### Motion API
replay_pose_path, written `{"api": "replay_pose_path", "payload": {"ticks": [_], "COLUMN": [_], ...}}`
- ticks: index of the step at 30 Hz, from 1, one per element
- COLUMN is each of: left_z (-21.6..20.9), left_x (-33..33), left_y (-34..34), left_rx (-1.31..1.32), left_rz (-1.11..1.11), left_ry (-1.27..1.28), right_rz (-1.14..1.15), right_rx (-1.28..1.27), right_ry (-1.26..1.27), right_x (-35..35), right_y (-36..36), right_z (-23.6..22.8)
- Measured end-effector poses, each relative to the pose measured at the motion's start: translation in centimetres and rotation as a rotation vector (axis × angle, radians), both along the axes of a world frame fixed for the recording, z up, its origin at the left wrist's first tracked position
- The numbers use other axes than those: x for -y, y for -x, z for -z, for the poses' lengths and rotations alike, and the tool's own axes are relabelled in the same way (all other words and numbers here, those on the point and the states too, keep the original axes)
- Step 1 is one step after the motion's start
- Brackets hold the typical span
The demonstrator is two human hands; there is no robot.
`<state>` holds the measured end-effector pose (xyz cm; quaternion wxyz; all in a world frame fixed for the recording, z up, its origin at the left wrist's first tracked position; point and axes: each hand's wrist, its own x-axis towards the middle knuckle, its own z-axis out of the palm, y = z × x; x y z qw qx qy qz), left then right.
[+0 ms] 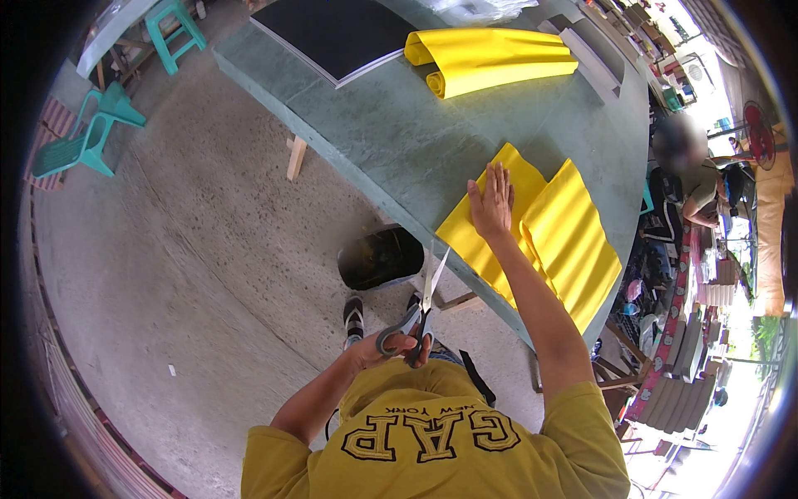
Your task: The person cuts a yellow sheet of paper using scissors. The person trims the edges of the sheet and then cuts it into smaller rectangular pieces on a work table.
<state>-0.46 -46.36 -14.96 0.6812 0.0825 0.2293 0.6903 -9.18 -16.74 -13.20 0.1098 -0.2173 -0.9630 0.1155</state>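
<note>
My left hand [395, 348] is wrapped round the dark handles of a pair of scissors [427, 301]. Their blades are spread apart and point away from me, with the tips by the near edge of the table. My right hand [494, 205] lies flat on a yellow sheet [472, 233], its fingers stretched out. That sheet rests near the table's edge, and another yellow piece [573, 237] with wavy folds adjoins it on the right, partly behind my right forearm.
The green-grey table [391, 125] bears a loosely rolled yellow sheet [499, 60] and a flat black board [332, 33]. A dark tub-like object [381, 258] stands below the edge. Green plastic chairs [100, 125] are at far left; a person [694, 179] is at far right.
</note>
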Motion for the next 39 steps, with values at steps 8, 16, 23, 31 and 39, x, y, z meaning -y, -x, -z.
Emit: {"api": "replay_pose_path", "payload": {"ticks": [8,16,23,31,39], "left_z": [0.5,0.1,0.4,2.3,2.5], "left_x": [0.6,0.3,-0.5,-2.7,-2.2], "left_y": [0.1,0.4,0.6,1.1,-0.6], "left_rx": [0.020,0.036,0.001,-0.001,0.087], "left_rz": [0.004,-0.007,-0.016,0.020,0.005], "left_ry": [-0.048,-0.004,-0.032,-0.112,-0.195], "right_rz": [-0.015,0.069,0.155,0.037,-0.023], "right_rx": [-0.085,0.040,0.097,0.117,0.138], "right_ry": [0.006,-0.002,0.031,-0.027,-0.079], "right_x": [-0.4,-1.2,-1.4,1.4,6.2], "right_y": [0.0,1.5,2.2,0.6,-5.4], "right_z": [0.0,-1.3,-0.8,-0.4,-0.6]}}
